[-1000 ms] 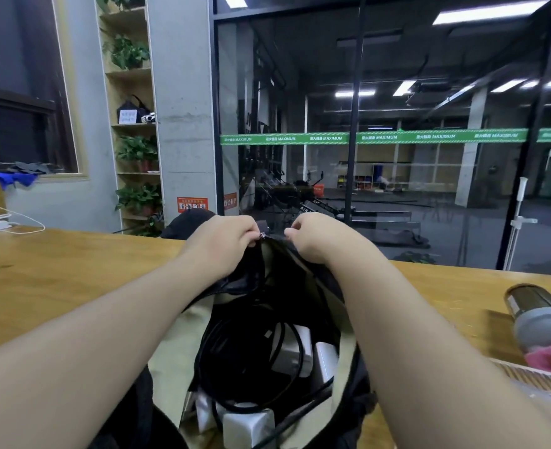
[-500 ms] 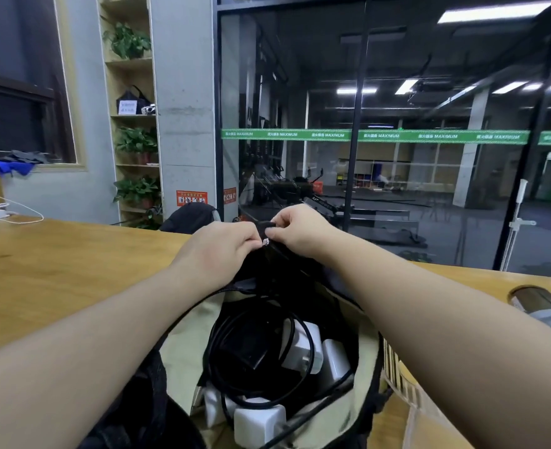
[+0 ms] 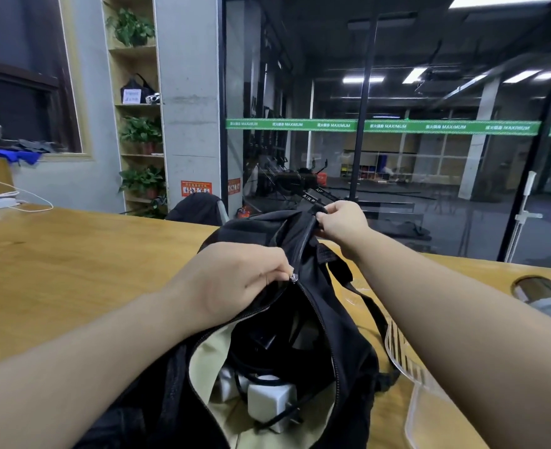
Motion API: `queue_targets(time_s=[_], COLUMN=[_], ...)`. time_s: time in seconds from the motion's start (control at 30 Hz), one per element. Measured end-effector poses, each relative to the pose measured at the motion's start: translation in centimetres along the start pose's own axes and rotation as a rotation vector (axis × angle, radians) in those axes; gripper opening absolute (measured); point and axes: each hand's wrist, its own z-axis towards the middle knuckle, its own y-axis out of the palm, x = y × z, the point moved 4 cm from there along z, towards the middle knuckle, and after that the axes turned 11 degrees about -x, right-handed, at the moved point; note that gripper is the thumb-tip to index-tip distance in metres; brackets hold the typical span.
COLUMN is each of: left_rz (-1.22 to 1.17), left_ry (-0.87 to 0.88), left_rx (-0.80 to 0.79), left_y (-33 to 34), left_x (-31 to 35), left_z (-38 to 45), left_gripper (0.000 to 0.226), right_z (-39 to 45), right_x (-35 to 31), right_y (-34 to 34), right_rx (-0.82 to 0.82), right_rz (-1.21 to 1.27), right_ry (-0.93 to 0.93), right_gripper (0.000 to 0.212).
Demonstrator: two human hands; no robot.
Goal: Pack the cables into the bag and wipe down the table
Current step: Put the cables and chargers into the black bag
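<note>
The bag [image 3: 326,319] sits on the near worktop [image 3: 57,270] with cables [image 3: 261,361] inside. The left hand [image 3: 235,283] pinches the zip pull [image 3: 294,277]. The right hand [image 3: 342,222] grasps the bag's far end, likely to keep the zip tight so it slides.

Black bag [image 3: 342,332] on wooden worktop [image 3: 73,260], partly zipped; left hand [image 3: 235,283] pinching silver zipper pull [image 3: 294,277]; right hand [image 3: 342,222] gripping far end of bag; black cables [image 3: 261,358] and white chargers [image 3: 269,401] inside; clear tray [image 3: 419,377] just beside.
</note>
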Motion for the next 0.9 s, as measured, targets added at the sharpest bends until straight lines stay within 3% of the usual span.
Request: queue_targets(time_s=[0.07,0.17,0.23,0.33,0.43,0.53,0.63,0.9], left_rz=[0.017,0.055,0.066,0.072,0.074,0.054,0.04,-0.038], left_ry=[-0.015,-0.034,-0.045,-0.073,-0.109,-0.144,-0.177,-0.092], left_rx=[-0.005,-0.001,-0.002,-0.011,0.011,0.006,0.0,-0.044], left_y=[0.0,0.0,0.1,0.0,-0.3,-0.6,-1.3,-2.7], left_x=[0.1,0.3,0.5,0.9,1.3,1.5,1.8,3.9], left_z=[-0.2,-0.5,-0.7,-0.8,-0.7,-0.6,-0.6,-1.8], left_gripper=[0.031,0.028,0.027,0.03,0.032,0.023,0.024,0.025], right_z=[-0.7,-2.7,-4.9,-8.8,-11.4,-12.2,-11.6,-8.1], right_x=[-0.8,-1.3,-1.7,-2.0,-1.8,-1.9,-2.8,-3.1], right_y=[-0.1,-0.2,-0.1,0.6,1.1,1.4,1.3,0.7], right_rx=[-0.039,-0.13,-0.173,-0.318,-0.44,-0.445,-0.34,-0.102], right_rz=[-0.218,-0.582,-0.735,-0.94,-0.994,-0.961,-0.955,-0.791], right_ry=[-0.079,-0.191,-0.364,-0.702,-0.831,-0.839,-0.801,-0.508], right_gripper=[0.006,0.04,0.047,0.047,0.038,0.025,0.02,0.022])
